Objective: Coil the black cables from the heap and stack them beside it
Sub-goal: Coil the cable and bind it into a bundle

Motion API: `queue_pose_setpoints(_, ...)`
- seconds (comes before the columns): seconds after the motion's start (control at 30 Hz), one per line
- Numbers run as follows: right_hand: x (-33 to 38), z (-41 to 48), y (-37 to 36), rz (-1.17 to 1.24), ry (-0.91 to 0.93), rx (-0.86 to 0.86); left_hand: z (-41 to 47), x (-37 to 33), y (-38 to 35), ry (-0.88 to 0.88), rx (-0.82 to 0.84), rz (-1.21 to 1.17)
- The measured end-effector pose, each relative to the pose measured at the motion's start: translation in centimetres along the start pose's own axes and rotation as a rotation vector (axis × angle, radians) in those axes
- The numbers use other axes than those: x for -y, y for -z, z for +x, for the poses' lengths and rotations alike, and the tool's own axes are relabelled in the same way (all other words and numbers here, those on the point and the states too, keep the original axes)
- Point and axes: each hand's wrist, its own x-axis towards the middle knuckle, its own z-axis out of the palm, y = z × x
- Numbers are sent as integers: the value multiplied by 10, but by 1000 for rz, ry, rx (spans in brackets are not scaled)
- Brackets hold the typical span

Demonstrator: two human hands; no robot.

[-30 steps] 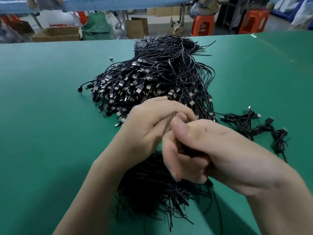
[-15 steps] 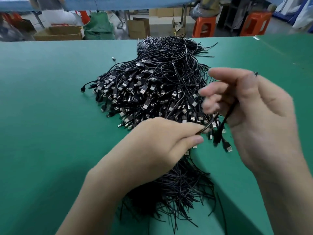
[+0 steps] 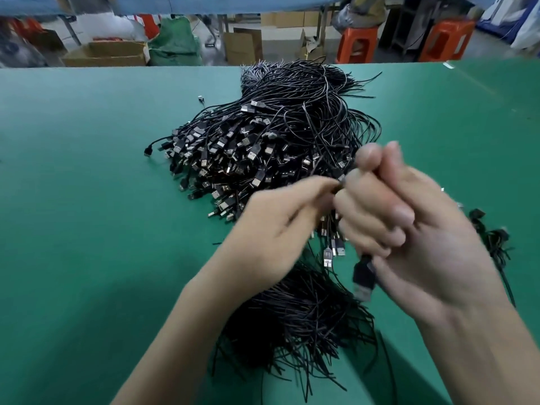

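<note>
A big heap of black USB cables lies on the green table, plugs fanned toward the left and front. Both hands hover over its near edge. My left hand pinches one black cable at its fingertips. My right hand is curled round the same cable, whose USB plug hangs below the fist. A small pile of coiled cables sits at the right, partly hidden behind my right hand. The hands are motion-blurred.
A bundle of thin black ties lies under my forearms near the front edge. One loose connector lies left of the heap. Beyond the table's far edge stand cardboard boxes and orange stools.
My right hand has swung back left and down toward my left hand, folding the cable between them. The plug now dangles lower under the right fist.
</note>
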Motion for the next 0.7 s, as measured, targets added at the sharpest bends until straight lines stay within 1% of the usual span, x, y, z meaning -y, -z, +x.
queue_pose_setpoints(0.07,0,1,5,-247,224,-209,-3,1,-4,76,149,47)
queue_pose_setpoints(0.1,0,0,7,-375,321,-270,-4,0,-4,79,195,93)
queue_pose_setpoints(0.17,2,0,14,-700,486,-327,-5,-5,-1,29,238,189)
queue_pose_setpoints(0.2,3,-1,17,-900,536,-337,-4,-8,3,-3,216,219)
queue_pose_setpoints(0.23,3,-2,19,-1100,552,-335,-3,-12,7,-44,161,235)
queue_pose_setpoints(0.27,2,-3,20,-1276,525,-323,-2,-15,12,-91,91,245)
queue_pose_setpoints(0.3,0,-3,21,-1393,455,-298,-1,-17,15,-133,20,250)
queue_pose_setpoints(0.33,-3,-4,21,-1421,337,-260,-1,-17,18,-166,-44,242)
queue_pose_setpoints(0.37,-5,-3,21,-1353,185,-201,-1,-15,21,-183,-102,217)
queue_pose_setpoints(0.4,-7,-3,20,-1209,29,-127,-1,-11,22,-178,-160,183)
queue_pose_setpoints(0.47,-6,-2,14,-811,-217,18,1,-3,23,-139,-257,95)
queue_pose_setpoints(0.5,-5,-2,11,-596,-281,82,2,0,21,-127,-277,40)
queue_pose_setpoints(0.53,-4,-2,8,-406,-295,144,3,1,18,-126,-271,-7)
queue_pose_setpoints(0.57,-3,-3,6,-267,-271,199,3,3,14,-127,-236,-38)
queue_pose_setpoints(0.6,-4,-3,4,-187,-219,223,3,4,9,-126,-181,-61)
queue_pose_setpoints(0.63,-4,-2,3,-148,-151,214,2,5,4,-116,-122,-84)
queue_pose_setpoints(0.7,-3,-1,1,-116,4,110,-1,7,-5,-52,-18,-91)
